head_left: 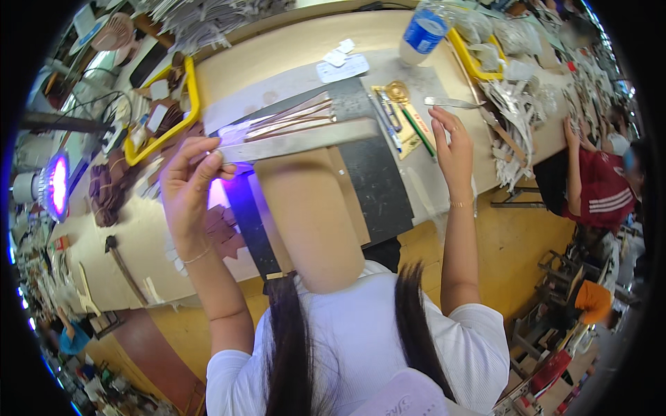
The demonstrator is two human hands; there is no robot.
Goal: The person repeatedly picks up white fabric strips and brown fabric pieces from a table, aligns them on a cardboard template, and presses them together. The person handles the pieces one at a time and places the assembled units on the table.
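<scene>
Ruler (pixel 298 141) of grey metal pinched in my left hand (pixel 189 182), tan sheet (pixel 309 215) half hiding the dark mat (pixel 378 184), my right hand (pixel 454 149) open flat on the worktop (pixel 277 52), purple glow blurring my fingertips

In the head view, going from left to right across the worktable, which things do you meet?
Purple lamp → yellow tray → left hand holding a metal ruler → green pen → right hand → pile of pale strips.
</scene>
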